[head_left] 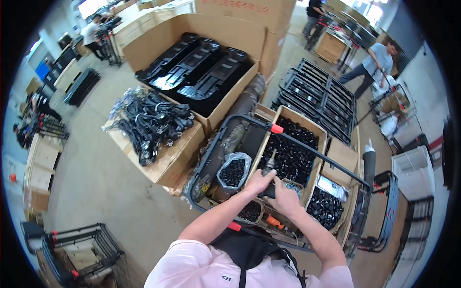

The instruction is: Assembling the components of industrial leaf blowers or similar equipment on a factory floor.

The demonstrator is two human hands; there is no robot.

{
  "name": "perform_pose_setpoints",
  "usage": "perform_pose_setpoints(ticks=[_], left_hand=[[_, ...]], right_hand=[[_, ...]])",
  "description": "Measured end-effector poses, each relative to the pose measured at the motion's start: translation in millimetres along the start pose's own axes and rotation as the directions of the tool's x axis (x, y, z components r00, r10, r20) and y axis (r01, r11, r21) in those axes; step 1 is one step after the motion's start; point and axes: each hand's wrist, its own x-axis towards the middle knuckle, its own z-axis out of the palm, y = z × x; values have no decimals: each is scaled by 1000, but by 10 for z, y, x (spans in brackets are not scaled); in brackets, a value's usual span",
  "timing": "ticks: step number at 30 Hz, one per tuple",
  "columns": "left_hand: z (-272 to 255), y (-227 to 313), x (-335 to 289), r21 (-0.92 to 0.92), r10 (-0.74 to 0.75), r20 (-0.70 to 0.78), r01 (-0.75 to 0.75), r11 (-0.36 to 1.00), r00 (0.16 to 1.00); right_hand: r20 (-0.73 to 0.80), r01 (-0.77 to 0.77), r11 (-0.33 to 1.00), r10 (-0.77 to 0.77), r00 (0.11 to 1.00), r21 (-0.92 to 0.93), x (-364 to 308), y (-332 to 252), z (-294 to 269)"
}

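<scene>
A power drill (270, 165) with a dark body and metal chuck points away from me, over the workbench. My left hand (260, 182) is closed around its front part. Behind it, my right hand (285, 198) wraps the rear of the drill; its grip is partly hidden by the fingers. Around both hands lies a black tubular frame (319, 154) with red pieces, one being a red sleeve (277, 129) on its far bar. Beyond the drill, a wooden bin (321, 139) holds many glossy black parts. Left of my hands sits a plastic bag (247, 161) of small black pieces.
An orange-bodied tool (273, 221) lies near my right forearm, below a tray of black parts (324, 209). Bundled black parts (149, 122) cover a carton at left. Behind stands a large carton (235, 96) with black panels. Stacked black frames (317, 93) and a person (372, 67) are at right.
</scene>
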Motion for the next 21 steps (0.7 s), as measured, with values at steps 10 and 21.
perform_pose_setpoints(ticks=[10,21], left_hand=[[-431,3,813,374,107,-194,-27,927,975],[-390,11,1071,424,196,-181,-103,900,964]], right_hand=[[-85,-61,994,68,994,86,927,10,489],[-58,-112,990,117,991,84,1133,121,485]])
